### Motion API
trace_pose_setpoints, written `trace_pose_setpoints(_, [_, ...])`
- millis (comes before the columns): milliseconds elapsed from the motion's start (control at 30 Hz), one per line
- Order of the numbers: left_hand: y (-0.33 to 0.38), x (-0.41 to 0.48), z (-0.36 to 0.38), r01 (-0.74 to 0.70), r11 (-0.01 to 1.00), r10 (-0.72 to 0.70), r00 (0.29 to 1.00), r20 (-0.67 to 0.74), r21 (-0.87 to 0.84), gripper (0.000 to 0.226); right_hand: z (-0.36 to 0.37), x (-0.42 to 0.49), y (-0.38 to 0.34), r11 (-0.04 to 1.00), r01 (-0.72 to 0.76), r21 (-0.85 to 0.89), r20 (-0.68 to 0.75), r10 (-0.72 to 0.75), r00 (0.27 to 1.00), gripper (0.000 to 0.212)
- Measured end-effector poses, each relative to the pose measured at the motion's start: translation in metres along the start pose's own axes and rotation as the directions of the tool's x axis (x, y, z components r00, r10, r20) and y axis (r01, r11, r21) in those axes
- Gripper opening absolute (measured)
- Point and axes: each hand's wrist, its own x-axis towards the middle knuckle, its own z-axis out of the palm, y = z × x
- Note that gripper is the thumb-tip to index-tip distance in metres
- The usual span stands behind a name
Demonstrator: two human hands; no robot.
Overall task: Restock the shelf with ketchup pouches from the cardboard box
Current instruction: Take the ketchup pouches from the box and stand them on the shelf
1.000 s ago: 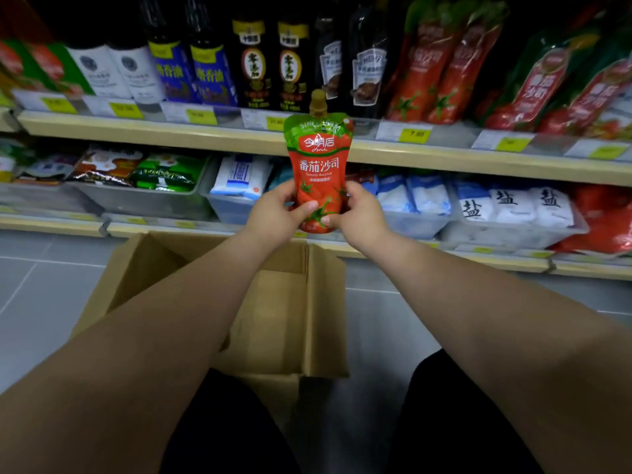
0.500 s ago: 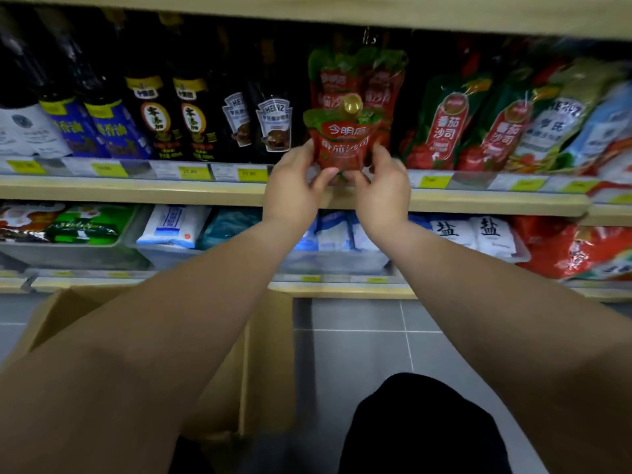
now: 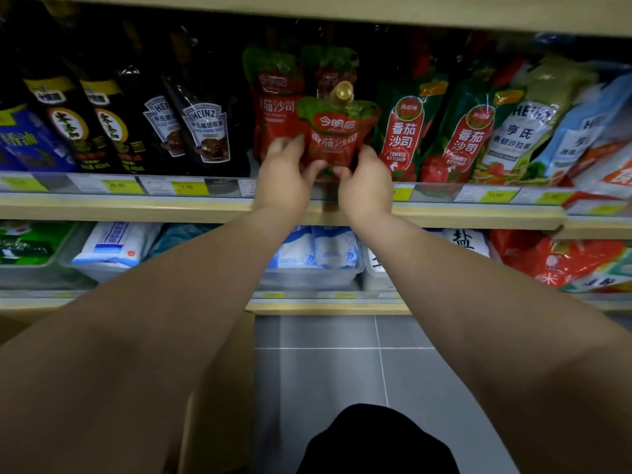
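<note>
Fingers point(image 3: 285, 145) of the left hand point(image 3: 284, 181) are wrapped round the left edge of the ketchup pouch point(image 3: 337, 138), thumb laid across its front. The pouch is held upright at the shelf point(image 3: 136, 210) front edge, in front of matching pouches point(image 3: 277, 107). Its right edge is pinched the same way by the right hand point(image 3: 367, 183). Tomato ketchup bags point(image 3: 400, 138) are lined up to the right.
</note>
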Motion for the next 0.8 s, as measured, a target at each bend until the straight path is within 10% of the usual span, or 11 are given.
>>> trace_pose_setpoints(433, [0.004, 0.014, 0.008, 0.203, 0.978, -0.203, 0.979, 0.009, -0.049, 0.037, 0.001, 0.017, 0.005, 0.989, 0.02, -0.148, 0.036, -0.015, 0.999, 0.019])
trace_pose_setpoints(800, [-0.009, 0.024, 0.009, -0.053, 0.988, 0.01, 0.96, 0.278, 0.144, 0.029, -0.01, 0.026, -0.012, 0.941, 0.045, -0.334, 0.354, 0.082, 0.932, 0.029])
